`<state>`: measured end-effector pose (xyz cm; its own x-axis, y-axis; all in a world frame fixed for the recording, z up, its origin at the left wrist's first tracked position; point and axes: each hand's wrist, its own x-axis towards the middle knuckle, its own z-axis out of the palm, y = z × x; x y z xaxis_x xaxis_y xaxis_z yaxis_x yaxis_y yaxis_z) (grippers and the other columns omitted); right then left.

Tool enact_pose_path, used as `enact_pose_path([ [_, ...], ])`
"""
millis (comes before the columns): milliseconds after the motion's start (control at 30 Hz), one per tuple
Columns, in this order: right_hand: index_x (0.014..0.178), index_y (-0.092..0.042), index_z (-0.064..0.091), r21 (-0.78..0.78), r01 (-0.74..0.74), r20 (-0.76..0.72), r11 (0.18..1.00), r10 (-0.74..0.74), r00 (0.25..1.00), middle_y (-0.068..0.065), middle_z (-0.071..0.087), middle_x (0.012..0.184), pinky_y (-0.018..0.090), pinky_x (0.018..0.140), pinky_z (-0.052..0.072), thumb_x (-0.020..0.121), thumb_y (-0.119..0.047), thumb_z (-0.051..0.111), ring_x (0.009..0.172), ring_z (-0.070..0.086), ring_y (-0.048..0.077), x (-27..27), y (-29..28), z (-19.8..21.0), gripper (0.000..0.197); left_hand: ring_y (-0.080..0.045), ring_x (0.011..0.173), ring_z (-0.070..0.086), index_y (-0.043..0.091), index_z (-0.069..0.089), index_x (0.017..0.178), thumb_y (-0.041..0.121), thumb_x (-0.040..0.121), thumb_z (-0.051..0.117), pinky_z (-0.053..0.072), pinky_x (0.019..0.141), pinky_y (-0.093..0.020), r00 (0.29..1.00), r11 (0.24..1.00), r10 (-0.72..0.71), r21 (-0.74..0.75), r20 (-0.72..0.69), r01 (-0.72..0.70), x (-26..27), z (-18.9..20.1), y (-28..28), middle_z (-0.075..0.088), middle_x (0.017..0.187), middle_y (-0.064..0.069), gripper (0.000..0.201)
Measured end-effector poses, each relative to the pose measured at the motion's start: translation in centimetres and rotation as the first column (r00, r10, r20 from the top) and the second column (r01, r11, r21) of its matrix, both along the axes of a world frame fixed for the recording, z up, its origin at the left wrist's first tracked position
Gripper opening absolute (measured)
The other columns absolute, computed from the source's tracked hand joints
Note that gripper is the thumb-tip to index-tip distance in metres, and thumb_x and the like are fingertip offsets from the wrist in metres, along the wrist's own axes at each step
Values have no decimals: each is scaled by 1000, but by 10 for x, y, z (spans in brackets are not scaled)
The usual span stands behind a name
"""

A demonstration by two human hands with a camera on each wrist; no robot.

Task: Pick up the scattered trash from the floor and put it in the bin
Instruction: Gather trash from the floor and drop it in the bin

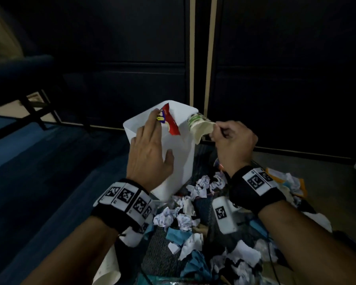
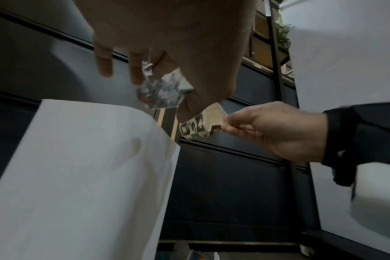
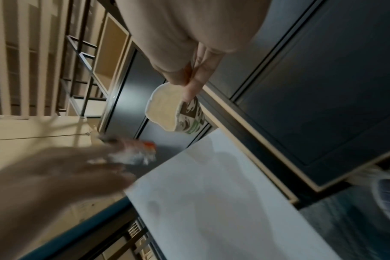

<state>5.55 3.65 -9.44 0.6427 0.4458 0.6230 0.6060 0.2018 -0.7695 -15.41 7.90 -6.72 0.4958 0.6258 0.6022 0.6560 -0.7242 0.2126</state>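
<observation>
1. Looking down from the head view, we see our left hand over the open white bin, fingers nearly straight, with a red snack wrapper at the fingertips above the opening; whether it is pinched or already let go we cannot tell here. Our right hand pinches a crushed paper cup by its rim, just beside the bin's right edge. Much remains: crumpled paper balls and blue scraps lie thick on the floor between our forearms.

2. From the left wrist view, the wrapper shows its silver lining and sits between two fingers and the thumb side, above the bin's rim. The other fingers are spread and straight. The right hand grips the cup between thumb and forefinger.

3. From the right wrist view, the cup hangs mouth-sideways from our pinching fingers, over the bin's edge. The left hand is blurred.

4. We judge two pieces are about to go in; most of the litter is still to be collected.
</observation>
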Motion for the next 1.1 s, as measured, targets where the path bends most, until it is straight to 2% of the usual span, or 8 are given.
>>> enact_pose_path([
  [167,80,-13,73,42,-65,-17,997,66,998,6,71,78,38,63,61,82,-15,72,66,71,16,-16,37,16,3,-28,143,17,19,26,147,41,79,64,15,112,-62,934,953,163,-193,-317,-232,1,-7,30,18,157,-2,81],
  [267,76,-10,70,18,-74,-11,997,74,997,7,70,72,37,64,60,81,-11,71,63,70,15,-26,59,18,6,-27,146,7,23,27,144,44,80,64,6,112,-66,893,940,157,-213,-421,-265,3,-15,38,19,156,-1,76],
  [533,71,-7,70,-75,-108,47,991,112,993,5,70,68,34,64,59,78,-6,73,62,68,17,-47,96,12,8,-28,140,15,18,32,126,43,69,69,35,105,-54,911,957,162,-163,-378,-238,5,-30,38,32,134,-3,72],
  [667,70,-8,72,-206,-112,122,972,139,983,5,72,72,36,67,58,79,-7,73,68,67,21,-49,108,12,9,-27,136,18,18,32,120,42,65,70,39,101,-51,906,953,153,-182,-395,-241,6,-30,38,32,130,-3,71],
  [800,63,-11,69,-356,-95,183,930,169,968,7,68,62,37,59,56,89,-22,63,59,63,23,-48,107,6,29,-28,134,21,17,32,120,41,61,71,42,97,-50,903,953,152,-184,-403,-242,5,-29,40,32,128,-4,74],
  [867,71,-10,70,-288,-112,196,951,173,965,8,70,71,36,63,56,90,-21,61,65,65,24,-44,97,1,24,-28,133,22,17,33,120,40,61,72,43,96,-49,900,953,151,-180,-409,-241,5,-29,40,33,128,-4,74],
  [967,100,-10,73,-128,-87,222,988,114,968,5,71,100,31,74,55,90,-18,61,82,67,22,-34,70,-17,17,-29,132,23,16,34,120,38,60,74,44,94,-50,900,953,150,-182,-408,-241,4,-28,39,33,128,-6,75],
  [1100,89,-19,67,-309,-47,240,950,126,963,4,64,89,35,69,54,92,-24,56,75,63,24,-16,33,-77,13,-31,132,24,14,36,119,38,59,75,47,90,-50,907,955,134,-191,-399,-225,3,-29,39,34,128,-8,76],
])
